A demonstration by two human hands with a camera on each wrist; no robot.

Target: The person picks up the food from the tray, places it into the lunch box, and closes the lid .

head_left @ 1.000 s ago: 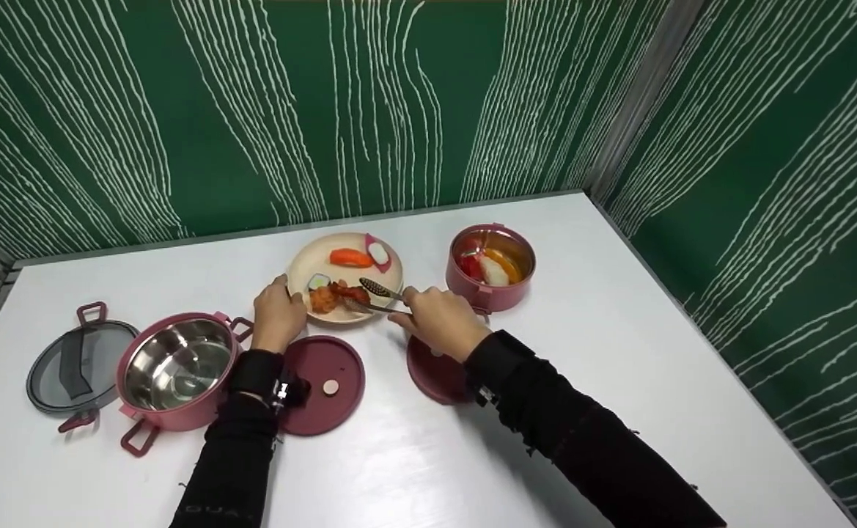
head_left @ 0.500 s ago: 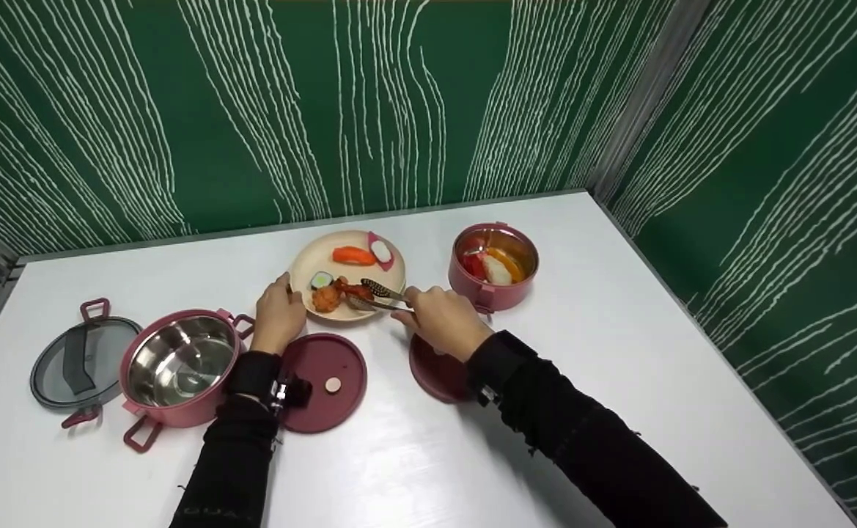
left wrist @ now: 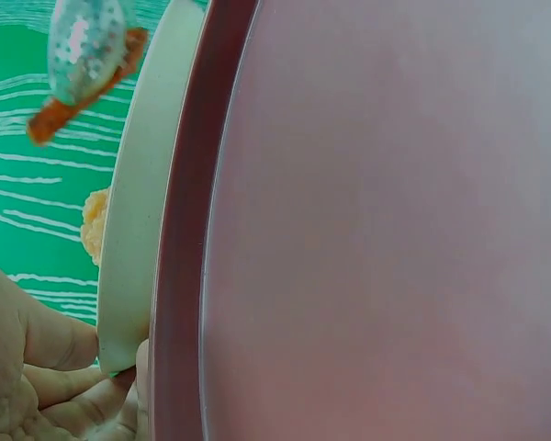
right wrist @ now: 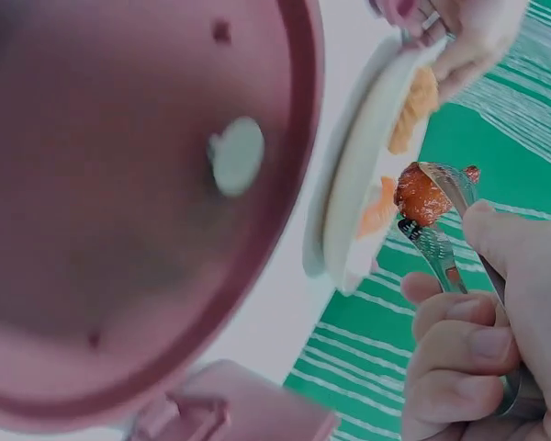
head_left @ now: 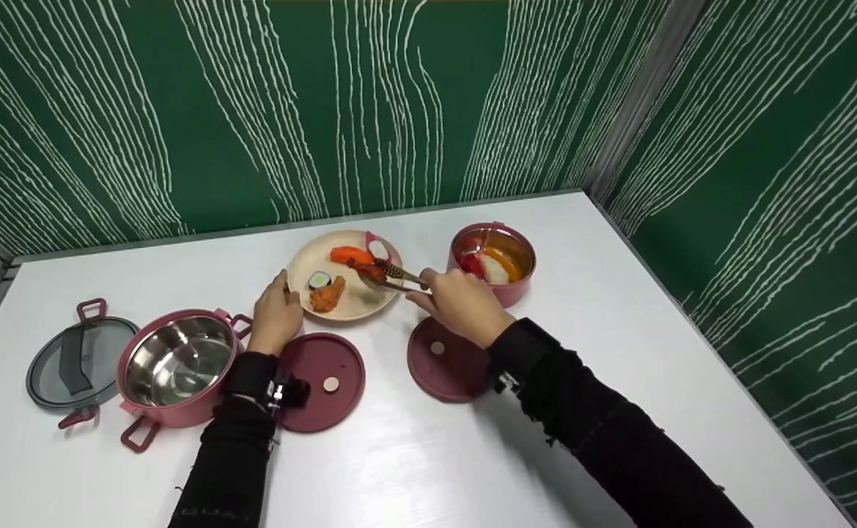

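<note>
My left hand (head_left: 276,315) pinches the left rim of a round cream plate (head_left: 302,260), thumb above and fingers below in the left wrist view. In my right hand (head_left: 468,304) are metal tongs (right wrist: 432,243), gripped around the handles. Their tips hold a glazed reddish-brown piece of chicken (right wrist: 422,195) raised over the plate. A fried chicken piece (head_left: 327,295) and a sushi roll (head_left: 319,280) lie on the plate's near left part. Farther back are an orange sushi-like piece (head_left: 347,254) and a pink-and-white piece (head_left: 378,249).
A small pink pot (head_left: 512,295) with food pieces stands right of the plate. Two maroon lids (head_left: 314,414) lie nearer, one under each forearm. At the left, a larger pink pot (head_left: 179,418) stands open beside a glass lid (head_left: 105,359). Green walls border the table.
The tongs have lifted the glazed chicken off the plate's near side, moving it up and slightly right, away from the fried piece. My left hand stays on the rim.
</note>
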